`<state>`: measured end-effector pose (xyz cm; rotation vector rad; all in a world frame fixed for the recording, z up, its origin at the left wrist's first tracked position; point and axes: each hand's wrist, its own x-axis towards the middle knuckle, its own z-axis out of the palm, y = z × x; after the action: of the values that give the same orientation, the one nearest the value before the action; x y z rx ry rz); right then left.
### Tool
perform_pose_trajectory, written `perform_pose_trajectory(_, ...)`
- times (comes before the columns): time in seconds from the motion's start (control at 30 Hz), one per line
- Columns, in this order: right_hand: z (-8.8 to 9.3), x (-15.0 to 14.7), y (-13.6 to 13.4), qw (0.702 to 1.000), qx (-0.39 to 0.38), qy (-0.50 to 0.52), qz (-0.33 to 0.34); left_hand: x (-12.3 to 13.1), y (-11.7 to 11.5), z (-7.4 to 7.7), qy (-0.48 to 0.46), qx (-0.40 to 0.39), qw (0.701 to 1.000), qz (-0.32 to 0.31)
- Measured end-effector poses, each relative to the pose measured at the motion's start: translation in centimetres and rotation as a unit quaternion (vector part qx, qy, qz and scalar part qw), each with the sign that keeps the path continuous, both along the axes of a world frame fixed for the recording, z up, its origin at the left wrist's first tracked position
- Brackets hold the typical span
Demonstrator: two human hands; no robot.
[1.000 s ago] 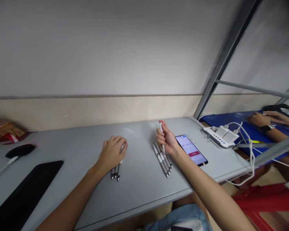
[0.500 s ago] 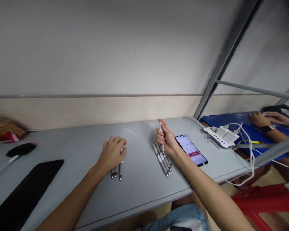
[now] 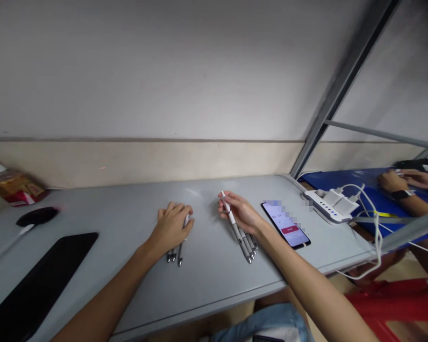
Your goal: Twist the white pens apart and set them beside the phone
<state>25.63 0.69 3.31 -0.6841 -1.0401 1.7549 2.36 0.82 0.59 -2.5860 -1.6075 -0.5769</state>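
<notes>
My left hand (image 3: 174, 223) rests palm down on the grey table (image 3: 206, 280), its fingers curled over a few grey-and-white pens (image 3: 180, 254) whose tips stick out towards me. At the right, my right hand (image 3: 237, 209) pinches one white-and-grey pen (image 3: 230, 214) between thumb and fingers, tilted with its white end up and away. Beneath that pen and hand lies a row of several similar pens (image 3: 247, 249), side by side, tips towards the near edge.
A phone (image 3: 287, 225) showing a timer lies right of my right hand, with a power strip (image 3: 328, 206) beyond it. At the left are a black pad (image 3: 42, 285), a black disc (image 3: 37, 217) and a jar (image 3: 16, 187). Another person's hands (image 3: 394, 180) are at a blue table.
My right hand has shifted left and turned, tilting its pen from nearly upright to a slant over the row. My left hand stays over its pens, its fingers moved slightly.
</notes>
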Motion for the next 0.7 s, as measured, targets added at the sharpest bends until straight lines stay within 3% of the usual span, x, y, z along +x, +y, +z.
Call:
perform_pose_trajectory(0.1,-0.3,0.1,0.0,0.991,0.059,-0.119,-0.012,0.0,-0.1,0.1,0.002,-0.004,1.000,-0.003)
perform_pose_trajectory(0.17,-0.6,0.4,0.2,0.960,0.138,-0.240,-0.038,0.0,-0.2,0.2,0.010,-0.006,1.000,-0.003)
perform_pose_trajectory(0.3,-1.1,1.3,0.4,0.841,0.273,-0.461,-0.079,0.0,-0.3,0.3,0.019,-0.005,1.000,-0.003)
perform_pose_trajectory(0.43,-1.4,1.9,0.6,0.749,0.284,-0.596,-0.053,0.1,-0.3,0.4,0.018,-0.002,1.000,0.004)
perform_pose_trajectory(0.53,-1.5,2.2,0.8,0.729,0.282,-0.623,-0.025,0.2,-0.3,0.5,0.018,0.006,1.000,0.009)
perform_pose_trajectory(0.7,-1.4,2.5,0.9,0.732,0.277,-0.623,-0.015,0.3,-0.4,0.6,0.023,-0.004,1.000,0.016)
